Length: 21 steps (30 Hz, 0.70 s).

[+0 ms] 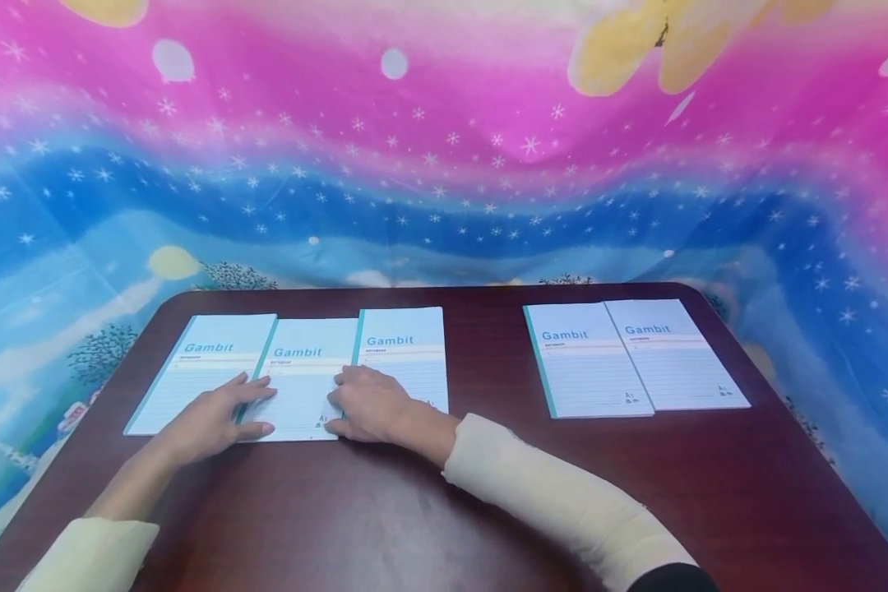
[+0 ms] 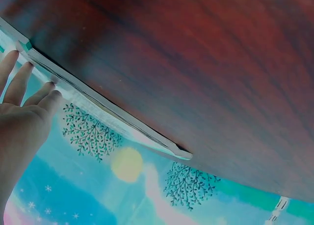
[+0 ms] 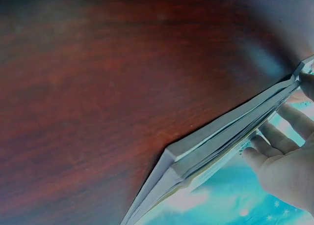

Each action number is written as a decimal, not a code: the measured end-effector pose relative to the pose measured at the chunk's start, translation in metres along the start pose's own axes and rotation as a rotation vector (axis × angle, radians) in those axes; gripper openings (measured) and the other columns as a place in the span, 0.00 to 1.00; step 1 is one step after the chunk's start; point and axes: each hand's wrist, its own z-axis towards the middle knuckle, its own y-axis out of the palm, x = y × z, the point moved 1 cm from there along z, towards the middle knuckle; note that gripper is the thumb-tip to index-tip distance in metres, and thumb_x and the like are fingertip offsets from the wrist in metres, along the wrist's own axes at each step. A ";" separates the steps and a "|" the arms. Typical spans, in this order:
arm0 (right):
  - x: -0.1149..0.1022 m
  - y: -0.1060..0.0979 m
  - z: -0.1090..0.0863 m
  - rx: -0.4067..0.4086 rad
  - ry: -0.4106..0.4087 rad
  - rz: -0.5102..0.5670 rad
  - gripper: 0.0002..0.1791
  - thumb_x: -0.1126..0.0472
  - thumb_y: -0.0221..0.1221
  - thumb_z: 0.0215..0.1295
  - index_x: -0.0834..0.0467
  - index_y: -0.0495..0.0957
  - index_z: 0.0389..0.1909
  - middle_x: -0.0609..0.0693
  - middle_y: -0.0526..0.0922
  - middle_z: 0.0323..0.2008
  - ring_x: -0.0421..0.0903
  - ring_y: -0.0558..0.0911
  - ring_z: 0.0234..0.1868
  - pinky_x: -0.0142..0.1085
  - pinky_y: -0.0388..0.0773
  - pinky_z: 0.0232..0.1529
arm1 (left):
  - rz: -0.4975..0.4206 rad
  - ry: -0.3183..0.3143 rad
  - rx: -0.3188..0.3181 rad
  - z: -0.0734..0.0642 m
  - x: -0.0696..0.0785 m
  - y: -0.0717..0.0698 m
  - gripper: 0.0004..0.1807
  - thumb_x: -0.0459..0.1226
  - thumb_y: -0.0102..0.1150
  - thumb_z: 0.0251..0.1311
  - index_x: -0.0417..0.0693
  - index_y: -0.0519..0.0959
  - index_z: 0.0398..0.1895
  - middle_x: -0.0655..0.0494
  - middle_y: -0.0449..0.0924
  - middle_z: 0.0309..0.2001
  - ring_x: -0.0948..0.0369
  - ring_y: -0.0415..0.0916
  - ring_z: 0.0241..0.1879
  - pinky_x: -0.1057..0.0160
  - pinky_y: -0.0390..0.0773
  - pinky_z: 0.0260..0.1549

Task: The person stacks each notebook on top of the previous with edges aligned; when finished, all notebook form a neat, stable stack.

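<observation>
Three pale blue-and-white notebooks marked "Gambit" lie side by side at the left of the table: a left notebook [image 1: 207,349], a middle notebook [image 1: 303,395] set slightly nearer me, and a right notebook [image 1: 407,370]. My left hand [image 1: 200,419] touches the middle notebook along its left side, thumb and fingers spread. On that notebook's right side rests my right hand [image 1: 373,403], fingers lightly bent, partly covering the right notebook. From the right wrist, stacked page edges [image 3: 230,131] show beneath the hand; the left wrist view has a thin notebook edge [image 2: 108,104] beside the fingertips.
Two more Gambit notebooks, a green-spined one [image 1: 588,362] and its neighbour [image 1: 677,353], lie against each other at the right. All rest on a dark reddish-brown table [image 1: 488,493]. A colourful printed cloth [image 1: 444,164] hangs behind the table and along its sides.
</observation>
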 end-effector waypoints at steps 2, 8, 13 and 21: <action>-0.002 0.000 -0.002 0.006 -0.012 -0.005 0.18 0.43 0.61 0.70 0.50 0.87 0.47 0.44 0.80 0.39 0.40 0.73 0.38 0.31 0.74 0.44 | 0.001 -0.010 -0.003 -0.003 0.001 0.001 0.39 0.48 0.74 0.56 0.36 0.74 0.67 0.34 0.65 0.71 0.29 0.50 0.72 0.26 0.61 0.60; -0.007 0.000 -0.007 0.006 -0.003 0.029 0.19 0.42 0.63 0.68 0.51 0.87 0.48 0.44 0.80 0.43 0.39 0.72 0.39 0.29 0.73 0.41 | 0.026 -0.019 -0.009 -0.011 0.004 0.004 0.41 0.50 0.74 0.54 0.37 0.74 0.67 0.34 0.65 0.71 0.29 0.51 0.72 0.25 0.61 0.60; -0.011 0.000 -0.011 0.007 0.009 0.030 0.18 0.43 0.64 0.67 0.51 0.87 0.48 0.45 0.81 0.46 0.39 0.72 0.42 0.28 0.73 0.42 | 0.049 -0.010 -0.016 -0.014 0.006 0.003 0.41 0.48 0.76 0.52 0.37 0.75 0.66 0.34 0.67 0.70 0.29 0.52 0.71 0.25 0.63 0.58; -0.015 0.003 -0.014 0.007 0.000 0.029 0.18 0.43 0.65 0.67 0.51 0.87 0.48 0.46 0.80 0.49 0.40 0.73 0.46 0.29 0.74 0.44 | 0.044 0.002 -0.021 -0.019 0.005 0.004 0.40 0.47 0.77 0.52 0.37 0.76 0.65 0.34 0.68 0.69 0.29 0.53 0.70 0.26 0.66 0.56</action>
